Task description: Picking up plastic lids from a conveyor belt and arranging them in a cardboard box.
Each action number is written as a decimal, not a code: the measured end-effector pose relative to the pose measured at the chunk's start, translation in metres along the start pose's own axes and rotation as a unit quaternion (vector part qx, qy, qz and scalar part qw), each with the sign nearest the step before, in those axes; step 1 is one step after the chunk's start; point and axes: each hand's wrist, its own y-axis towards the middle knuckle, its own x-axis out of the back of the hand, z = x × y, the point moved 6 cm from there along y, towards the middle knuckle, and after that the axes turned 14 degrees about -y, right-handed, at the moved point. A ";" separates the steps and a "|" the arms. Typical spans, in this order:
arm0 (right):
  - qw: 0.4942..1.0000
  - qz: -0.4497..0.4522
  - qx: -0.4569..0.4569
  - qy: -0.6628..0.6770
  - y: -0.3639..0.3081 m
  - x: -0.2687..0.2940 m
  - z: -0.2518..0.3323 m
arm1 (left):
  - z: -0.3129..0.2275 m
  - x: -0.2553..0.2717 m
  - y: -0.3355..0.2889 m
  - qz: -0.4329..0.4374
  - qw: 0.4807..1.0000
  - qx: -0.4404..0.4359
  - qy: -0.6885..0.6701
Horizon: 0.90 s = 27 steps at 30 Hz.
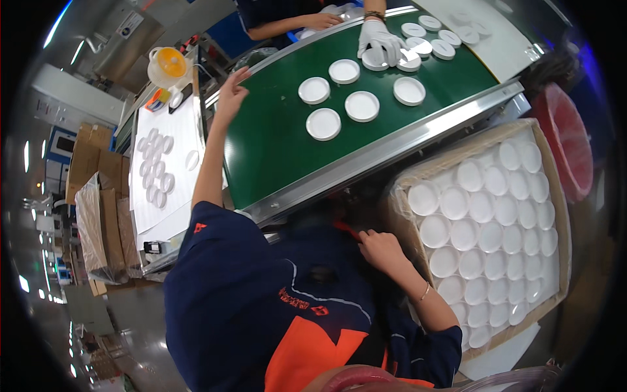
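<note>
My left hand point(233, 93) reaches to the far left side of the green conveyor belt point(268, 157), fingers stretched out and apart, holding nothing. Several round white shallow lids lie on the belt to its right; the nearest is a white lid point(314, 91). Low in front of my body, my right hand point(381, 251) has curled fingers against a red strip point(347, 229); what they close on is partly hidden. Across the belt, another person's white-gloved hand point(381, 44) rests on white lids near the far right.
A plastic-lined carton point(400, 209) with rows of white round lids stands right of me. Behind it is a red bin point(569, 140). On the left, a side table point(147, 219) bears more white lids, a tape roll point(157, 100) and a yellow-topped jug point(171, 63). A metal rail point(307, 196) edges the belt.
</note>
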 end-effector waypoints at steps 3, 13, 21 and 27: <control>1.000 0.019 -0.015 -0.004 -0.003 0.000 -0.004 | -0.049 -0.066 -0.022 0.017 0.983 0.074 -0.166; 1.000 0.014 -0.009 -0.007 0.004 0.005 0.000 | 0.015 -0.059 -0.036 0.039 0.979 0.196 -0.038; 1.000 -0.013 -0.013 -0.007 -0.003 -0.004 -0.002 | -0.006 -0.158 -0.050 0.233 0.916 0.011 0.328; 1.000 -0.012 -0.012 0.001 -0.006 -0.003 0.002 | -0.022 -0.168 -0.038 0.271 0.875 -0.018 0.400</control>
